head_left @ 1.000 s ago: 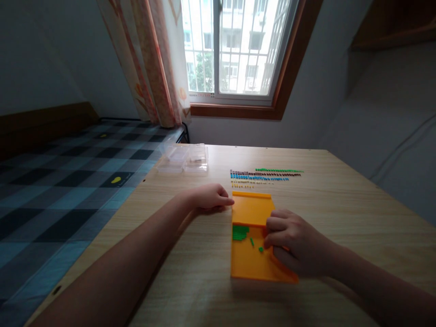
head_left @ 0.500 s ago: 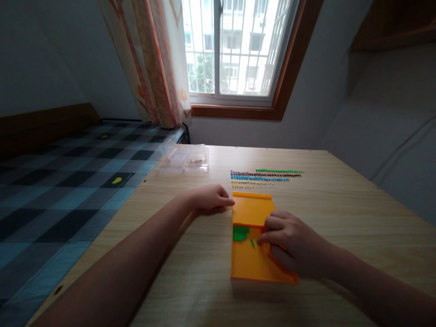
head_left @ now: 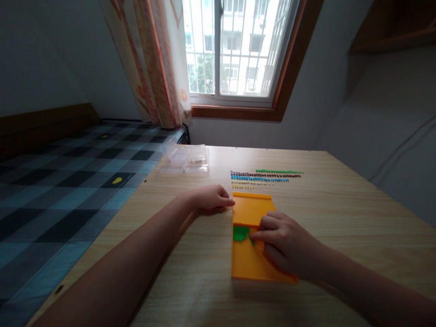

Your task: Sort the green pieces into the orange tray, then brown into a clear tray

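Pale wood tabletop (head_left: 340,218) fills the lower part of a dim room, under a barred window (head_left: 238,50) with a patterned curtain (head_left: 156,68) drawn to its left. A bed (head_left: 68,181) with a dark checked cover stands against the table's left edge.

An orange tray (head_left: 250,268) lies flat about the middle of the tabletop, somewhat nearer the near edge, its long sides running away from the person. An orange cover (head_left: 252,210) closes its far half. Just below the cover's edge, against the tray's left wall, sits a tight block of green pieces (head_left: 240,233).

The left hand (head_left: 211,198) rests on the tabletop just left of the tray's far left corner. It is loosely curled with the knuckles up, holds nothing, and one fingertip touches that corner.

The right hand (head_left: 286,243) lies over the right side of the tray, palm down, fingers bent. Its fingertips meet at a loose green piece (head_left: 252,240) just right of the block. Whether they pinch that piece or only press on it, I cannot tell.

Beyond the tray, toward the far edge, thin rows of small pieces (head_left: 265,176) lie side by side: green, dark, blue and yellow. Two clear boxes (head_left: 184,159) stand near the far left corner, well apart from both hands.
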### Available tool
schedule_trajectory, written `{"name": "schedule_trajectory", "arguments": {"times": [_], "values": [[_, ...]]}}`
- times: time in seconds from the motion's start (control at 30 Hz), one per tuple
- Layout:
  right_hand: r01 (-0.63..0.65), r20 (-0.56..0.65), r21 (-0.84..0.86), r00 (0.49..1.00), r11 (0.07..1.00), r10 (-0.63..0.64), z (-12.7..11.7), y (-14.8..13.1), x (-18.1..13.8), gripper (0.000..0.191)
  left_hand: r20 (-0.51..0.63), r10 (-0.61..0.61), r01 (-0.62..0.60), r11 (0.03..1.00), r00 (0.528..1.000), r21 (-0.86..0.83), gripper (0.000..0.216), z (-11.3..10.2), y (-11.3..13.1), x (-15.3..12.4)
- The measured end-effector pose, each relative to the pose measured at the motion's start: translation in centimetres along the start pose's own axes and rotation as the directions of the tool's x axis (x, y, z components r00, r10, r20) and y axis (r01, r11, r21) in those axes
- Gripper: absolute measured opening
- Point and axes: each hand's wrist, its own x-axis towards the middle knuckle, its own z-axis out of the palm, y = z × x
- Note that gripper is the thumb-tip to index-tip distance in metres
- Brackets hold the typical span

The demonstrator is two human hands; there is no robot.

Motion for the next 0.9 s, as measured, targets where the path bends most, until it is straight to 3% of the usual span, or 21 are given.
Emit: {"name": "schedule_trajectory", "arguments": {"times": [0.73,0.9], "values": [[0.010,-0.025,-0.004,1.000,1.000,-0.010,0.36,0.13,0.14,0.031,-0.019,-0.009,0.010,1.000,1.000,0.006,0.051,0.05,0.07,0.01],[0.060,-0.110,0.001,0.992,0.998,-0.059,-0.19,0.31,-0.04,0.029,-0.011,-0.003,0.003,1.000,1.000,0.000,0.051,0.03,-0.02,0.04]]}}
